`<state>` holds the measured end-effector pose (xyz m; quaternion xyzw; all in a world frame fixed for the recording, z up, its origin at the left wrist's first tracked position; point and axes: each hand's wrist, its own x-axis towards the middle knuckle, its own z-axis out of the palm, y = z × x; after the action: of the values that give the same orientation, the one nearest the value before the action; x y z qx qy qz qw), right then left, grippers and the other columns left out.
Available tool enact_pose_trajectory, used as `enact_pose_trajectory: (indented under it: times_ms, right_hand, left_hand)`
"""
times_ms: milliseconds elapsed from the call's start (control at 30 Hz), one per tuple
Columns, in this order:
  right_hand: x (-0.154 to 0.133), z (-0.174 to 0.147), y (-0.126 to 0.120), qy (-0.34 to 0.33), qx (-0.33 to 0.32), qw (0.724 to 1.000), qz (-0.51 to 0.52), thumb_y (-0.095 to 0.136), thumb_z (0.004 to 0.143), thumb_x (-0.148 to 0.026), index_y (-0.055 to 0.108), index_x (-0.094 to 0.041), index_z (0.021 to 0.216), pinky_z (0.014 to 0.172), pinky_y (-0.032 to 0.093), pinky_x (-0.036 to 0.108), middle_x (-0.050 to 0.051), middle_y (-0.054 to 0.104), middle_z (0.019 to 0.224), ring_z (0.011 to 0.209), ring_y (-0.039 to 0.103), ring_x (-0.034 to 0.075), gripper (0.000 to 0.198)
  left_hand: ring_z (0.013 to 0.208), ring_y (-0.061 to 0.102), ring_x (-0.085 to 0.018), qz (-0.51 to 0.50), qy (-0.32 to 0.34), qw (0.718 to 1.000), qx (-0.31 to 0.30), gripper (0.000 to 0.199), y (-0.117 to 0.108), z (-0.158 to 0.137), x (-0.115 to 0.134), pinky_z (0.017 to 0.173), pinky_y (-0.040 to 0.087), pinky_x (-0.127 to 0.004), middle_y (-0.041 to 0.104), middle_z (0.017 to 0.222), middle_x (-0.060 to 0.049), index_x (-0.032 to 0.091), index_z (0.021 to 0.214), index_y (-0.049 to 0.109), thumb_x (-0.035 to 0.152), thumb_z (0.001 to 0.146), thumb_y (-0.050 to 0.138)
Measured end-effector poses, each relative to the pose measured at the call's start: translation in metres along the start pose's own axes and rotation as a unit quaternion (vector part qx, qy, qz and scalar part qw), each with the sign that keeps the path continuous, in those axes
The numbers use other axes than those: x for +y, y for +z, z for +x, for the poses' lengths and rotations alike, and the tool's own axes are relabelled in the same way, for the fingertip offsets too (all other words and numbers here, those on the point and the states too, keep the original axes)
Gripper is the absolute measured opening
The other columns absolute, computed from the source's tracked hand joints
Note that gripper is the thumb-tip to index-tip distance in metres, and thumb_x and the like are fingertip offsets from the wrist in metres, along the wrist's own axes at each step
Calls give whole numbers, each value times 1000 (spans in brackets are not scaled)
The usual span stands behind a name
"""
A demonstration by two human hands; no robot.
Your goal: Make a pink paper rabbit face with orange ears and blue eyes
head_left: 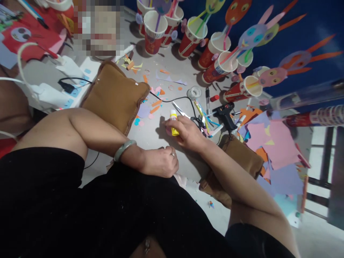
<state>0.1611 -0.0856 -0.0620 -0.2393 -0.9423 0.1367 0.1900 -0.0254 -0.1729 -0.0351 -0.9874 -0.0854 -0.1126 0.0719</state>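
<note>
My right hand (190, 134) grips a small yellow glue stick (173, 116) with a white end, held upright over the table. Close beside it, nearer my body, my left hand (160, 162) is closed with the fingers curled under; whatever they hold, if anything, is hidden. A piece of pink paper shows partly behind the glue stick. Just past my right hand lie scissors (184, 111) with black handles. Small cut circles and scraps of coloured paper (144, 110) are spread to the left of the glue stick.
Red paper cups (154, 39) with straws and paper animal faces line the back. A black glue gun (227, 116), tape roll (194, 93) and marker (207, 96) lie right of centre. Brown cushions (115, 95) flank my arms. Coloured sheets (285, 143) lie right; a power strip (80, 84) left.
</note>
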Motion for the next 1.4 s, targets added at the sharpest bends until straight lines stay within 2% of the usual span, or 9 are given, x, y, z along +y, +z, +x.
enact_pose_trajectory:
  times_ms: [133,267,467,600,700,867,1033,1233,1400]
  right_hand:
    - [-4,-24,-3,-1,-22,1000,-15,50,86,-4,53,-22,128,82,51,37,10,71,106,92,63,23,46]
    - [-8,-24,-9,6,-16,999,-29,53,84,-4,53,-22,127,81,51,38,11,71,105,90,62,24,47]
    - [-14,30,8,-60,-23,998,21,50,92,-9,49,-24,131,91,48,42,11,69,120,104,59,25,42]
    - [-13,63,32,-94,-38,995,26,43,97,-8,46,-20,131,91,46,40,10,68,114,102,56,24,36]
    - [-12,73,43,-113,-35,993,16,46,96,-9,45,-19,130,88,42,38,9,66,109,100,54,24,36]
    - [-7,70,41,-125,-34,991,-11,44,97,-7,45,-18,130,87,39,38,9,67,104,97,52,24,35]
    - [1,60,34,-113,-13,993,8,45,95,-8,44,-18,132,87,42,38,10,66,108,97,53,24,39]
    - [5,43,23,-42,-27,996,73,47,84,-2,41,-21,138,93,48,39,11,66,118,104,60,23,57]
    - [6,34,18,-23,-29,998,50,49,80,-1,45,-22,133,93,49,40,11,67,119,104,61,25,57]
  left_hand:
    - [72,71,-26,15,-11,1000,-3,22,0,-1,1,70,49,-39,78,88,-20,8,97,75,8,92,54]
    - [74,72,-27,14,-1,1000,2,25,2,-1,2,70,49,-40,79,91,-20,7,99,76,8,93,52]
    - [72,71,-26,-14,21,999,38,20,5,-2,3,68,48,-39,78,89,-21,8,94,74,9,92,54]
    - [64,68,-24,-33,25,998,41,19,6,-2,5,63,45,-38,76,80,-17,8,90,74,8,91,55]
    - [62,66,-23,-45,34,998,23,20,7,-1,5,63,44,-38,75,80,-17,9,91,73,7,92,53]
    - [68,69,-25,-57,35,998,-7,28,5,0,4,66,44,-39,76,86,-19,8,94,74,5,93,46]
    - [68,69,-24,-85,44,994,-45,31,-4,2,-1,66,44,-39,77,86,-18,8,95,75,3,95,45]
    - [72,72,-26,-86,53,993,-68,32,-6,2,-3,66,44,-39,77,89,-18,6,99,74,2,95,42]
    - [72,73,-26,-86,58,993,-65,31,-2,3,-3,63,44,-37,76,86,-18,6,96,74,2,93,44]
